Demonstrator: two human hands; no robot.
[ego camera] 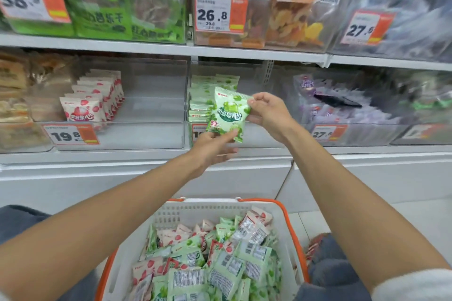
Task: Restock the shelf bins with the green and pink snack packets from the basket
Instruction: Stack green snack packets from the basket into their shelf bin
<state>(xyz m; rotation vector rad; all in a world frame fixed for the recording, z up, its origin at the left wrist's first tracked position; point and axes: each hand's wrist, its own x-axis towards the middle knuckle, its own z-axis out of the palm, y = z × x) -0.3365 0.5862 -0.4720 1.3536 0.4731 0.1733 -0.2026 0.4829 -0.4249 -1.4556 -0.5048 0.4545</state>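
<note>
We hold one green snack packet [228,115] upright between both hands, in front of the middle clear bin [263,135] on the lower shelf. Our left hand [214,148] comes up from six o'clock and pinches the packet's bottom edge, thumb on the printed face. Our right hand [267,115] reaches in from three o'clock and pinches the upper right corner, fingers curled at the edge.

Behind the packet, toward its ten o'clock, stacked green packets [199,98] fill the left side of that bin. At nine o'clock in the view, the neighbouring bin [151,105] holds a row of pink strawberry packets [94,102] standing on edge, above a price tag [71,134] reading 19.8.

At six o'clock, between our forearms, the white basket [195,212] with an orange rim holds a mixed heap of packets [208,264], green and pink, many lying barcode side up. At three o'clock sits a bin of purple packets [342,105], too blurred to read.
</note>
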